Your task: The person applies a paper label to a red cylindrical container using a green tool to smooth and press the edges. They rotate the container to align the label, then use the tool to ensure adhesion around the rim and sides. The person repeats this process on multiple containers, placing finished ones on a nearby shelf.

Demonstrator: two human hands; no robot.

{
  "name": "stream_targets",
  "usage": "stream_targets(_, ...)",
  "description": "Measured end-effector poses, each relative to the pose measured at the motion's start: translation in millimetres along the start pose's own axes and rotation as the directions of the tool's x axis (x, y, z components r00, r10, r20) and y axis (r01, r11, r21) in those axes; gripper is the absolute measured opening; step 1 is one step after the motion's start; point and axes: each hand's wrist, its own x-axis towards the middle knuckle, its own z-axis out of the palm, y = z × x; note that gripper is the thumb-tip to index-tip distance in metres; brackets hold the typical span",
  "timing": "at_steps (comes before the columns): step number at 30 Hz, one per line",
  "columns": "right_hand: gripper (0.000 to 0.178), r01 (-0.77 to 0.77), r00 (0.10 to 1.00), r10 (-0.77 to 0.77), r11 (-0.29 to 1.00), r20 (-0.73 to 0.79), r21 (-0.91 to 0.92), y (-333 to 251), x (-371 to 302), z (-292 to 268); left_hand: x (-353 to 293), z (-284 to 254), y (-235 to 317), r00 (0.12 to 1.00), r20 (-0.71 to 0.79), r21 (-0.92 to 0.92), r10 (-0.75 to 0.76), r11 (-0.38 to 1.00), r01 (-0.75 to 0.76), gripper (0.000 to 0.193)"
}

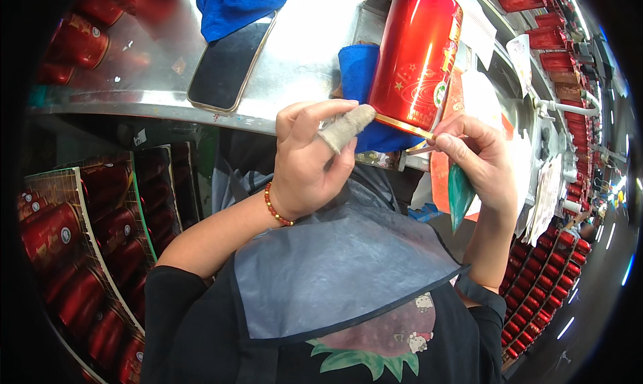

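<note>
A shiny red canister [416, 59] with gold print lies tilted at the bench edge, its gold-rimmed end toward me. Blue cloth [358, 69] shows beside and beneath it. My left hand [308, 156] wears a beige fabric finger cover [346, 129], whose tip meets the rim's left side; the thumb stands apart, and nothing is gripped. At the rim's right corner, my right hand [483, 157] is closed in a pinch. What it pinches is hidden. A green pointed piece [459, 195] hangs below that hand; whether the fingers hold it is unclear.
A dark phone [229, 69] lies on the metal bench [301, 55] beside a bunched blue cloth [241, 5]. Red canisters fill racks [107, 230] at lower left and more rows [542, 287] at right. A white pipe [569, 107] and papers [544, 196] border the bench.
</note>
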Motion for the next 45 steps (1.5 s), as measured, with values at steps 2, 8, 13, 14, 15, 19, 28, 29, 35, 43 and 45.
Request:
stream_targets(2, 0.017, -0.01, 1.0, 0.01, 1.0, 0.004, 0.011, 0, -1, -1, 0, 0, 0, 0.999, -0.002, -0.029, -0.041, 0.999, 0.041, 0.038)
stream_targets(8, 0.016, -0.036, 0.999, 0.037, 0.999, -0.01, 0.009, -3, -4, -1, 3, -4, 3, 0.999, 0.037, 0.018, 0.027, 0.999, -0.028, 0.034)
stream_targets(13, 0.015, 0.009, 1.0, -0.01, 0.999, 0.008, 0.038, -8, -7, -2, 13, -2, 2, 0.991, 0.02, 0.004, 0.133, 0.991, -0.133, 0.045)
stream_targets(14, 0.015, 0.039, 0.999, -0.04, 0.998, 0.005, 0.044, -10, -8, -1, 17, -3, 2, 0.992, 0.026, -0.007, 0.125, 0.992, -0.125, 0.044)
stream_targets(15, 0.015, 0.07, 0.998, -0.07, 0.996, 0.003, 0.05, -13, -9, 0, 20, -3, 2, 0.993, 0.032, -0.019, 0.117, 0.993, -0.116, 0.044)
stream_targets(19, 0.015, 0.049, 0.999, -0.049, 0.999, 0.006, 0.015, -22, -13, 1, 22, 9, -10, 0.98, 0.023, -0.327, -0.2, 0.925, 0.196, 0.044)
stream_targets(28, 0.015, 0.1, 0.995, -0.1, 0.994, 0.004, 0.045, -30, -12, 5, 26, 19, -12, 0.92, 0.231, -0.432, -0.317, 0.814, 0.389, 0.059)
stream_targets(29, 0.016, 0.106, 0.994, -0.106, 0.994, 0.008, 0.015, -30, -11, 3, 25, 18, -11, 0.92, 0.235, -0.41, -0.313, 0.827, 0.385, 0.059)
stream_targets(35, 0.016, 0.065, 0.998, -0.065, 0.998, -0.02, -0.028, -13, -17, -11, 26, 17, -14, 0.915, 0.261, -0.413, -0.307, 0.822, 0.393, 0.062)
stream_targets(43, 0.018, -0.09, 0.991, 0.086, 0.995, -0.101, -0.037, 29, -24, -33, 33, 11, -16, 0.939, 0.262, -0.353, -0.225, 0.883, 0.31, 0.072)
stream_targets(45, 0.016, -0.15, 0.985, 0.147, 0.988, -0.093, -0.028, 30, -27, -38, 44, 4, -12, 0.969, 0.229, -0.212, -0.092, 0.967, 0.142, 0.078)
